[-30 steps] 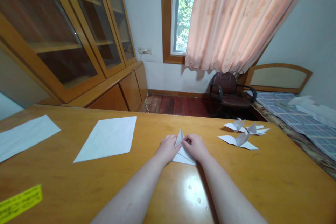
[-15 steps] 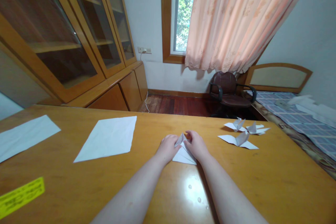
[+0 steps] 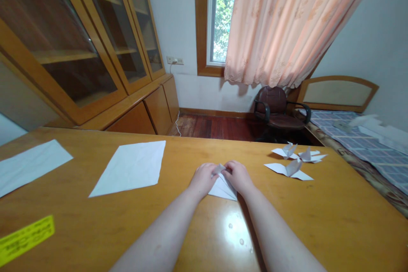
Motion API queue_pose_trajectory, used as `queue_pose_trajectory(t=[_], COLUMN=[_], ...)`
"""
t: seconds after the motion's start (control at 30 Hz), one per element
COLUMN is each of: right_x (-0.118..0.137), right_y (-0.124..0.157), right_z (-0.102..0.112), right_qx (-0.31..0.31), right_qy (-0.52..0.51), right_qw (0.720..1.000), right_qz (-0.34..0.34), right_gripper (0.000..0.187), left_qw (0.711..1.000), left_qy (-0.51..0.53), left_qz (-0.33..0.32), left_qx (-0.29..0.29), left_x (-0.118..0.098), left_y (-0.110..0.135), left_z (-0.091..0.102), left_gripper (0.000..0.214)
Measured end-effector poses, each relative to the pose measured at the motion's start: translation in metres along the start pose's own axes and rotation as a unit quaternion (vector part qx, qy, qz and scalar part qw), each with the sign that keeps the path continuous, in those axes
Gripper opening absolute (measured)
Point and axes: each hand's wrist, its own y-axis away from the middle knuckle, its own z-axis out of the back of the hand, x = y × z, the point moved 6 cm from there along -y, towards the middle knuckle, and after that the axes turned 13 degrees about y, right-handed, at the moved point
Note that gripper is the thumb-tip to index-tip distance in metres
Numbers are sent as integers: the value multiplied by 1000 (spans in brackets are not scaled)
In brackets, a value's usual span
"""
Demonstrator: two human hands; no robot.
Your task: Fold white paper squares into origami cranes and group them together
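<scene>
A small piece of folded white paper (image 3: 222,189) lies on the wooden table between my two hands. My left hand (image 3: 205,179) has its fingers curled on the paper's upper left edge. On the opposite side, my right hand (image 3: 238,176) grips the upper right edge, thumb toward the middle. The paper's far tip is bent up between the fingertips, and crease lines run across its near part. My fingers cover some of the far end.
Folded paper cranes (image 3: 291,168) stand at the table's right. A white paper sheet (image 3: 130,169) lies left of my hands, another sheet (image 3: 35,165) farther left. A yellow label (image 3: 27,238) is at the near left. Beyond the table (image 3: 127,225) stands an office chair (image 3: 276,108).
The far flap of the folded paper, raised to a point before, is now lower and pressed between my fingertips. My right fingers have come down closer to it.
</scene>
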Motion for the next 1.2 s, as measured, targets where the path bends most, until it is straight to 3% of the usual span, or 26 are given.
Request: queue_pose_trajectory(t=[0.37,0.47,0.6,0.77,0.9,1.07,1.2], right_x=[-7,-5,0,2,3,5,5], right_y=[1,0,-1,0,2,5,5], right_z=[0,1,-1,-8,-14,-18,-18], right_qx=[-12,-7,9,39,73,103,103], right_qy=[-43,-38,-22,34,64,82,78], right_qw=[997,999,1000,998,994,990,991], right_qz=[-57,-36,12,31,41,49,46], right_gripper=[11,6,13,25,36,47,49], left_qw=[994,992,991,991,990,991,994], left_qy=[59,61,46,-45,-101,-119,-99], left_qz=[84,90,83,100,76,62,11], left_qx=[-45,-60,-90,-80,-56,-18,38], left_x=[18,19,21,21,16,15,9], left_y=[-1,-1,-1,1,0,0,2], left_z=[0,2,6,8,6,-1,-9], left_gripper=[74,81,90,65,45,42,47])
